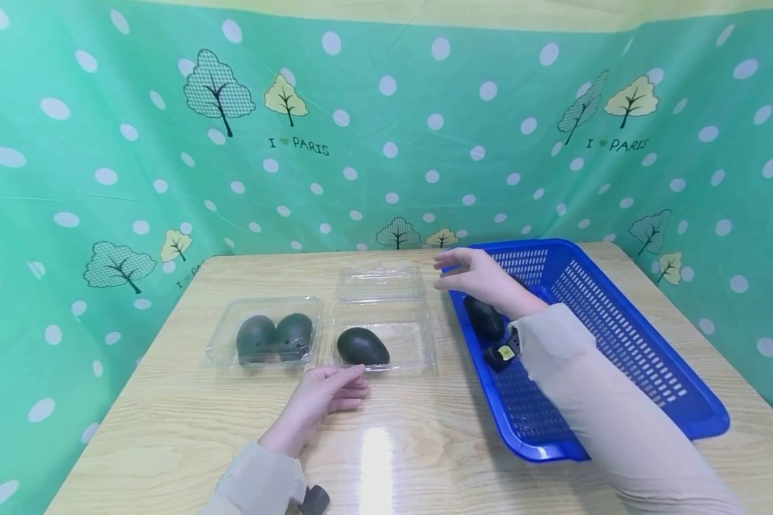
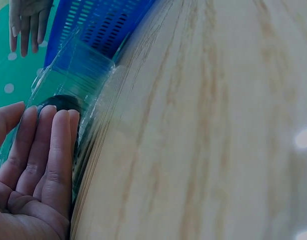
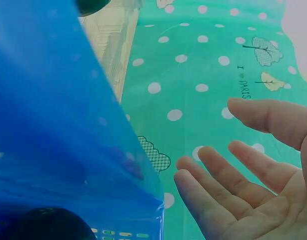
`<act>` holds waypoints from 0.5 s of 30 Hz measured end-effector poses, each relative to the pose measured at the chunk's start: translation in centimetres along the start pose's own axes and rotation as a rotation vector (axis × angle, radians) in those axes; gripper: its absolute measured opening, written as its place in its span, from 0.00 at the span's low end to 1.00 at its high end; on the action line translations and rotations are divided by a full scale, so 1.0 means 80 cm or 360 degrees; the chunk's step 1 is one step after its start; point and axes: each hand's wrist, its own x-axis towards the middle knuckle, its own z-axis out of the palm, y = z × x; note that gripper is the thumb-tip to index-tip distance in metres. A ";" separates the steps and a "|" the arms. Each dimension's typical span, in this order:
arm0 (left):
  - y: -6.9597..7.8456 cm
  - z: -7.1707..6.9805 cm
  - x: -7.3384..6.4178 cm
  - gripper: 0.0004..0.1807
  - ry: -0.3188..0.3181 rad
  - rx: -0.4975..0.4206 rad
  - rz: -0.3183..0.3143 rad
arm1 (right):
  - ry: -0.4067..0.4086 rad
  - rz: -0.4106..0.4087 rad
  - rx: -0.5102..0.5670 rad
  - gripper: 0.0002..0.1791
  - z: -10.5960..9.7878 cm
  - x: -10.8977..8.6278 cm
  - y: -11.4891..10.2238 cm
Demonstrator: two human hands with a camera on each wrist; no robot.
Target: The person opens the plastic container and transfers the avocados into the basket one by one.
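Observation:
A dark avocado (image 1: 363, 347) lies in the left part of the opened clear plastic clamshell box (image 1: 412, 347), its lid folded back. My left hand (image 1: 328, 395) is at the box's front edge, right beside the avocado, fingers loosely extended and holding nothing. Over the left rim of the blue basket (image 1: 644, 336) hovers my right hand (image 1: 479, 279), empty, with fingers spread apart in the right wrist view. Below its wrist, another dark avocado (image 1: 484, 319) lies in the basket; the forearm hides part of the basket's inside.
A second clear clamshell box (image 1: 222, 336) holding two dark avocados (image 1: 256, 337) stands left of the opened one. The wooden table (image 1: 167, 429) ends at a green dotted curtain (image 1: 386, 179) behind. Black wrist-camera gear (image 1: 314, 499) sits by the left sleeve.

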 end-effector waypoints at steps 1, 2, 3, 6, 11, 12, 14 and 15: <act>0.000 0.000 0.000 0.24 -0.0002 0.0002 -0.0001 | -0.0007 0.0001 0.0003 0.29 0.000 0.000 -0.001; 0.000 0.000 0.000 0.24 -0.0004 0.0004 0.0000 | -0.0013 -0.0002 0.0004 0.29 0.001 0.000 -0.001; 0.000 0.000 0.000 0.24 -0.0004 0.0006 -0.0001 | -0.0019 -0.0003 0.0006 0.29 0.001 0.000 -0.002; 0.000 0.000 0.000 0.24 -0.0002 0.0012 -0.0001 | -0.0038 -0.0010 0.0025 0.30 0.002 0.001 -0.005; -0.001 0.000 0.000 0.24 0.0002 0.0017 0.0000 | -0.0066 -0.0034 0.0078 0.29 0.007 0.005 -0.010; -0.001 0.000 0.000 0.24 0.0002 0.0018 0.0000 | -0.0072 -0.0042 0.0088 0.29 0.009 0.005 -0.012; -0.001 0.000 0.000 0.24 0.0001 0.0013 -0.0001 | -0.0080 -0.0052 0.0095 0.29 0.012 0.006 -0.015; -0.001 0.000 -0.001 0.24 0.0002 0.0012 -0.0002 | -0.0084 -0.0058 0.0096 0.29 0.014 0.007 -0.016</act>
